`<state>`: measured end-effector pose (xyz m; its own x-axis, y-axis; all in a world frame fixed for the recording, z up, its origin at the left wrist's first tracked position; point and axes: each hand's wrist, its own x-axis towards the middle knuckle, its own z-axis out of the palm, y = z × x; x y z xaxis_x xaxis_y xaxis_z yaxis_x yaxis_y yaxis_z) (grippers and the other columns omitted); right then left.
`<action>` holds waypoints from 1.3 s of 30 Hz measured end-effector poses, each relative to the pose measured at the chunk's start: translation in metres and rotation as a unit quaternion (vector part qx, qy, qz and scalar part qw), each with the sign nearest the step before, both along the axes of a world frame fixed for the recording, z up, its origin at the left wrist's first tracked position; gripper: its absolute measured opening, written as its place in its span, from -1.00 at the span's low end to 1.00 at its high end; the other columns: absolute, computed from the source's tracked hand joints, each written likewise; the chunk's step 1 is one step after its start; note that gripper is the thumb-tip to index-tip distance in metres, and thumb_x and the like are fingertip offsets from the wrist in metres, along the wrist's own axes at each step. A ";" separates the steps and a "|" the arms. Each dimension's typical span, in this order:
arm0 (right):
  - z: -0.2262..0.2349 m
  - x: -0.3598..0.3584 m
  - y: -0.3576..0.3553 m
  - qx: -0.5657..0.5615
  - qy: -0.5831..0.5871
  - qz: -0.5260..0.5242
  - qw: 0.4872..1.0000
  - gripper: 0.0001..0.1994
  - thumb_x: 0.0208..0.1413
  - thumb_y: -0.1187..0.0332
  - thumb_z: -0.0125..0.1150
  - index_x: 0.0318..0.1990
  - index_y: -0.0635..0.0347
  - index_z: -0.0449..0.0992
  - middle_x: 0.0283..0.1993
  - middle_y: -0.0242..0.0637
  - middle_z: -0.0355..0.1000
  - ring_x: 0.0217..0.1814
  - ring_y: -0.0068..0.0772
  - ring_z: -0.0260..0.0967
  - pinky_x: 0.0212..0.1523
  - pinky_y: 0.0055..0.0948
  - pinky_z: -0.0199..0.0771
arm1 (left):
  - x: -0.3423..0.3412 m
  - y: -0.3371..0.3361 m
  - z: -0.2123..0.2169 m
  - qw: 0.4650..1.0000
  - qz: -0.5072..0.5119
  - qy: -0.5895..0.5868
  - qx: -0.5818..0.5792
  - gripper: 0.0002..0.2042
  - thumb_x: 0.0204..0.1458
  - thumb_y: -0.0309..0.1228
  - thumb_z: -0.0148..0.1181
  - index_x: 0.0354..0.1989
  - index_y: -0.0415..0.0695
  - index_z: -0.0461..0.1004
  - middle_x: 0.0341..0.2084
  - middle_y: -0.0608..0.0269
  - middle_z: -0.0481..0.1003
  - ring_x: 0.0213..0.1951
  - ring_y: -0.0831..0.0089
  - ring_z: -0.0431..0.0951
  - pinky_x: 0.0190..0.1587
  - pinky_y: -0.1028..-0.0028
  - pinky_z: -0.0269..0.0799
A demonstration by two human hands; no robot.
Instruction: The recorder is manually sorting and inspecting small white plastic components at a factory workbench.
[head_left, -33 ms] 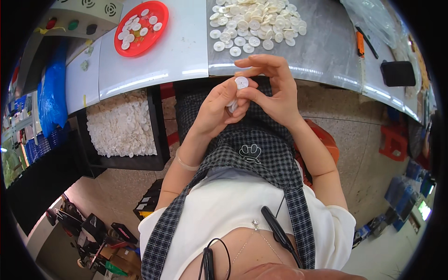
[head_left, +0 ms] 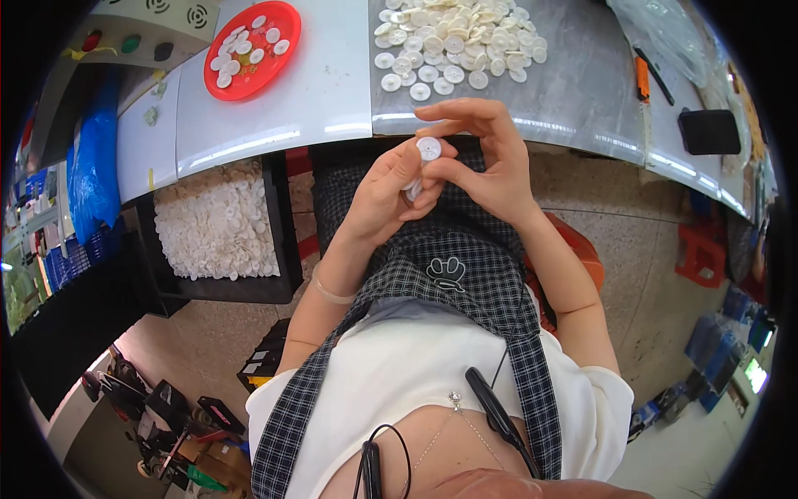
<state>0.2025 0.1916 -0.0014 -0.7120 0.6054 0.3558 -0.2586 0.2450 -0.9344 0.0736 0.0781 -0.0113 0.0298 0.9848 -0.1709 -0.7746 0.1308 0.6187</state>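
My left hand (head_left: 391,185) is closed in front of my apron, pinching a small round white plastic disc (head_left: 428,149) with a raised centre between thumb and fingers. Below it, more white discs (head_left: 412,190) show partly in the curl of the same hand; the fingers hide how many. My right hand (head_left: 490,162) is beside it with its fingers arched apart. Its thumb tip lies by the disc's lower edge, and the forefinger reaches just above it. Beyond both hands, a heap of similar discs (head_left: 465,41) lies on the grey tabletop (head_left: 573,104).
A red plate (head_left: 264,79) with several discs stands at the far left. Lower left, a black bin (head_left: 287,249) holds a mass of white discs (head_left: 216,224). An orange cutter (head_left: 642,79), a black phone-like object (head_left: 709,131) and clear plastic film (head_left: 665,33) lie right.
The pinched disc has shifted very slightly left and shows its face a little more clearly. Both hands are otherwise nearly still.
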 end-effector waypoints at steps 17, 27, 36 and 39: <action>-0.026 0.010 0.018 0.408 -0.120 -0.110 0.898 -0.72 -0.05 0.49 0.36 -0.13 0.08 0.56 -0.08 -0.43 0.55 -0.15 -0.45 0.46 -0.10 -0.44 0.39 | -0.014 -0.018 -0.004 0.997 0.032 0.048 0.052 -0.54 0.26 -0.13 0.06 0.11 -0.29 0.35 -0.47 0.41 0.31 -0.56 0.73 0.23 -0.66 0.74 0.12; 0.010 0.010 -0.001 0.030 -0.096 -0.053 0.993 -0.75 0.13 0.53 0.25 -0.03 0.26 0.47 -0.27 -0.28 0.62 -0.22 -0.53 0.52 -0.14 -0.56 0.43 | 0.002 -0.010 -0.007 0.999 -0.034 0.031 -0.003 -0.56 0.34 -0.07 -0.14 0.08 -0.24 0.31 -0.30 0.26 0.44 -0.53 0.67 0.36 -0.67 0.69 0.18; 0.002 0.007 0.019 0.199 -0.134 -0.071 0.968 -0.76 0.12 0.55 0.21 -0.04 0.17 0.53 -0.07 -0.36 0.59 -0.13 -0.50 0.43 -0.10 -0.44 0.39 | 0.004 -0.008 -0.003 0.999 -0.013 0.036 -0.021 -0.57 0.36 -0.13 -0.20 0.09 -0.29 0.34 -0.36 0.34 0.42 -0.54 0.69 0.33 -0.67 0.70 0.17; -0.004 0.002 0.027 0.299 -0.169 -0.162 0.925 -0.72 0.05 0.53 0.27 -0.04 0.12 0.55 -0.04 -0.40 0.56 -0.11 -0.43 0.42 -0.09 -0.37 0.39 | 0.004 -0.008 -0.001 0.999 -0.010 0.027 -0.017 -0.57 0.36 -0.16 -0.19 0.10 -0.31 0.35 -0.36 0.34 0.42 -0.53 0.69 0.33 -0.67 0.70 0.17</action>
<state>0.2043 0.2190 -0.0056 -0.6592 0.5738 0.4860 0.2023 0.7578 -0.6204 0.0775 0.0701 -0.0126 0.0396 0.9776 -0.2067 -0.7377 0.1681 0.6539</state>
